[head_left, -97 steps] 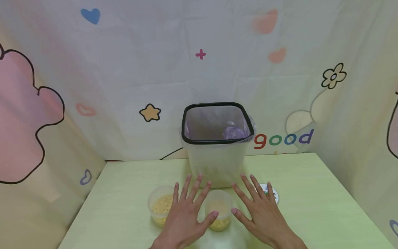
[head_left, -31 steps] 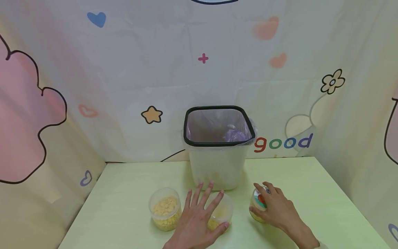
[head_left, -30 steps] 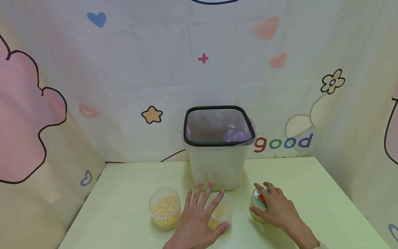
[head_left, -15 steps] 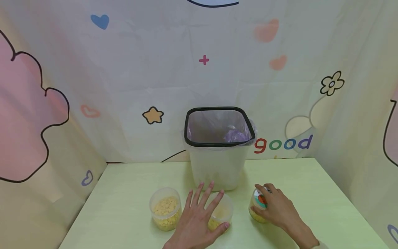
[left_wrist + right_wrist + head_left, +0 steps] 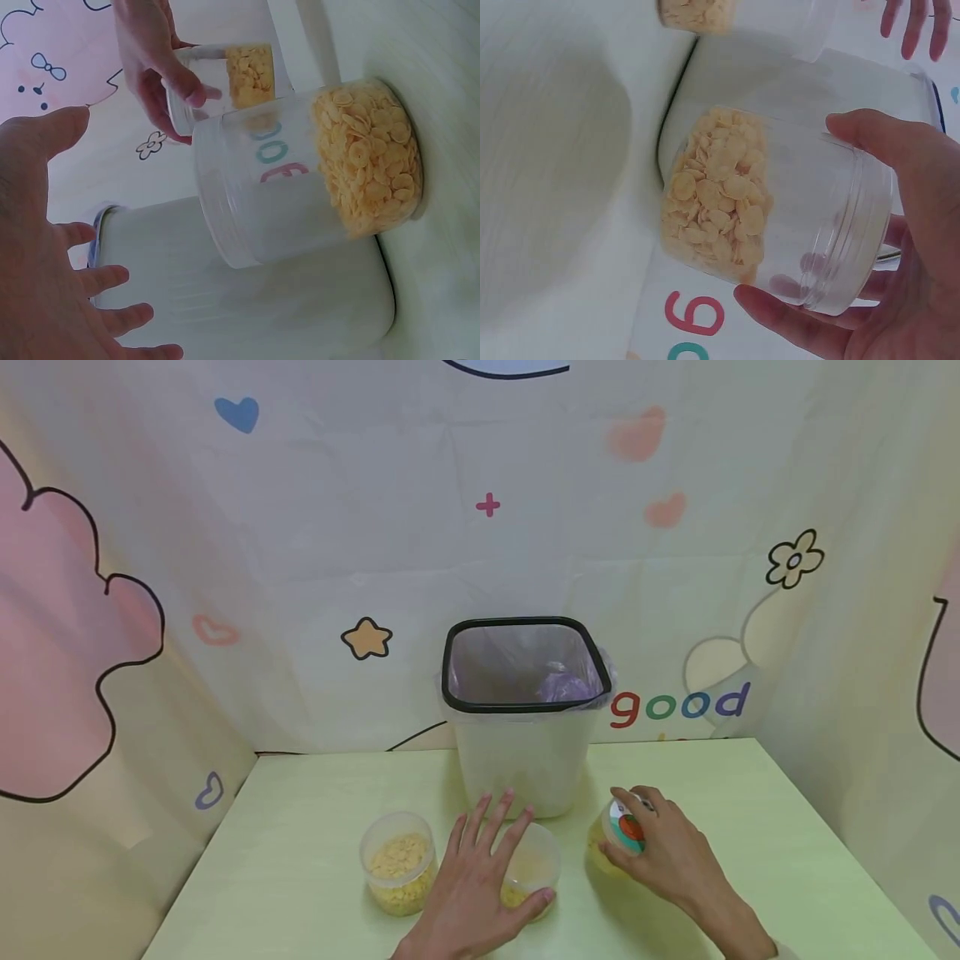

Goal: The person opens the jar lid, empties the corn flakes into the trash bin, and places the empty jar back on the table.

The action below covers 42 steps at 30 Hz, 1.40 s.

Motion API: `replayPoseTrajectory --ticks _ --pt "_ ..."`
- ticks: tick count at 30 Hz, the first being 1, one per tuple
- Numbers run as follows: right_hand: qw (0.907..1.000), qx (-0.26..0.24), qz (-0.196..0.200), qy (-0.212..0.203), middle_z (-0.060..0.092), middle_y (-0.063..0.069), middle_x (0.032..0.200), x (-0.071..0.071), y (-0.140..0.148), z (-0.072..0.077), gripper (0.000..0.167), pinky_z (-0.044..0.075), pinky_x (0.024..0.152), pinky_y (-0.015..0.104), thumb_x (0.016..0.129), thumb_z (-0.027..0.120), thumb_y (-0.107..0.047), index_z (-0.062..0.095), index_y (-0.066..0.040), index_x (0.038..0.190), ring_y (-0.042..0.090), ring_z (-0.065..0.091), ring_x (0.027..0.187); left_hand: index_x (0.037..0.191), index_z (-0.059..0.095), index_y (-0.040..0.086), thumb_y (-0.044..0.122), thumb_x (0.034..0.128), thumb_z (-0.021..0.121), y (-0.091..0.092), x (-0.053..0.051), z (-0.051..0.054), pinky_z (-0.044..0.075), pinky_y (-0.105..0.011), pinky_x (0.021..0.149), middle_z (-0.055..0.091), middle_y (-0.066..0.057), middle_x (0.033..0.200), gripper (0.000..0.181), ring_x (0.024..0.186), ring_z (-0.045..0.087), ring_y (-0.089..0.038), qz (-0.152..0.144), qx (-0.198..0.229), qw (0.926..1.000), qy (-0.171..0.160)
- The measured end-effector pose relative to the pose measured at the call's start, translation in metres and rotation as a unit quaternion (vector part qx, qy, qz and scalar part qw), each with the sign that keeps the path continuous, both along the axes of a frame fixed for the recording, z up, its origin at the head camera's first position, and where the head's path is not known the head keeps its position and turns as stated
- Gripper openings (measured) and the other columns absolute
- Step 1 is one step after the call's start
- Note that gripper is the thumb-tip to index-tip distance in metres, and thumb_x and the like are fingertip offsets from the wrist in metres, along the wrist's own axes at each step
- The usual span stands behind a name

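My right hand grips a clear lidded jar of yellow flakes near its top; the lid has a round white, green and red label. Seen from the right wrist, the jar is tilted and looks raised off the table, thumb on one side and fingers on the other. My left hand, fingers spread, hovers over a second jar holding flakes; the left wrist view shows a gap between that jar and the palm. A third, lidless-looking jar of flakes stands to the left.
A pale bin with a black rim and a purplish liner stands behind the jars. The light green table ends at a patterned curtain at the back and sides.
The right hand has moved slightly up and left with its jar, which now leans. The left hand has barely shifted over the middle jar. Earlier, both hands were spread side by side.
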State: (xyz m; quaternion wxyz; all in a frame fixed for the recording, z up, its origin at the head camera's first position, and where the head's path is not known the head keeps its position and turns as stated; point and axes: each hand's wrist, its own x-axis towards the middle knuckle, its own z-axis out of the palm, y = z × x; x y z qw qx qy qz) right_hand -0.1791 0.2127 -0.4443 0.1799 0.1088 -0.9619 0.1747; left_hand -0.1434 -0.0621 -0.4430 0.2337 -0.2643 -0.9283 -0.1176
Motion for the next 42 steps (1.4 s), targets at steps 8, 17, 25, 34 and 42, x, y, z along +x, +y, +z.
replayPoseTrajectory --ticks 8,17,25,34,42 --pt "0.999 -0.008 0.002 0.044 0.058 0.014 0.126 0.007 -0.005 0.014 0.07 0.056 0.07 0.045 0.072 0.082 -0.044 0.059 -0.019 0.132 0.031 0.061 0.098 0.157 0.019 0.032 0.074 0.0845 0.051 0.001 -0.001 0.004 0.035 -0.054 0.114 0.016 0.002 0.166 0.09 0.151 0.024 -0.028 -0.011 0.02 0.9997 -0.003" --pt "0.9925 -0.03 0.021 0.117 0.058 0.011 0.124 0.012 -0.01 0.027 0.068 0.056 0.067 0.039 0.071 0.083 -0.041 0.059 -0.018 0.131 0.026 0.062 0.094 0.156 0.026 0.027 0.071 0.0788 0.062 0.003 -0.004 0.005 0.037 -0.05 0.113 0.022 0.0 0.164 0.095 0.148 0.03 -0.029 -0.021 0.035 0.9981 0.047" --pt "0.9847 -0.052 0.038 0.162 0.059 0.008 0.125 0.017 -0.016 0.04 0.072 0.056 0.066 0.038 0.069 0.086 -0.038 0.059 -0.018 0.133 0.023 0.062 0.093 0.156 0.024 0.026 0.07 0.0799 0.061 0.005 -0.006 0.011 0.037 -0.052 0.112 0.023 -0.002 0.163 0.096 0.147 0.031 -0.031 -0.03 0.06 0.9962 0.057" --pt "0.9769 -0.091 0.049 0.187 0.059 0.006 0.126 0.019 -0.029 0.055 0.074 0.055 0.067 0.038 0.067 0.087 -0.035 0.059 -0.02 0.134 0.02 0.061 0.098 0.157 0.022 0.027 0.065 0.0767 0.069 0.008 -0.007 0.017 0.036 -0.053 0.114 0.021 -0.001 0.164 0.101 0.148 0.03 -0.031 -0.03 0.082 0.9946 0.057" --pt "0.9761 -0.112 0.053 0.178 0.058 0.003 0.127 0.02 -0.038 0.065 0.072 0.055 0.067 0.036 0.069 0.086 -0.034 0.058 -0.022 0.135 0.017 0.061 0.096 0.157 0.021 0.026 0.064 0.0767 0.07 0.01 -0.008 0.024 0.035 -0.053 0.115 0.019 0.0 0.165 0.102 0.149 0.029 -0.03 -0.029 0.094 0.9934 0.06"
